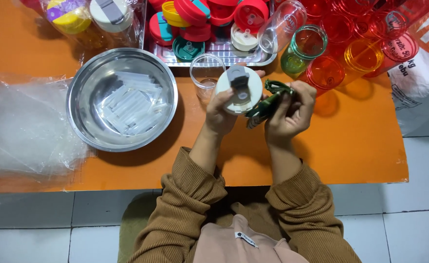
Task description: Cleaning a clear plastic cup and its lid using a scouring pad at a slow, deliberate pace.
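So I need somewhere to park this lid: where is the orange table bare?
Bare orange table lies right of the right hand, and between steel bowl and left hand. Crowded along the far edge: lid tray and coloured cups.

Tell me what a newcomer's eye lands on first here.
The bright orange tabletop and, at centre, the left hand holding a round cream plastic lid beside the right hand with a dark green strap. To the left sits a shiny steel bowl of clear packets.

Green strap (269, 101) partly hidden under the hands; tray (224, 57) of lids cut off at top edge.
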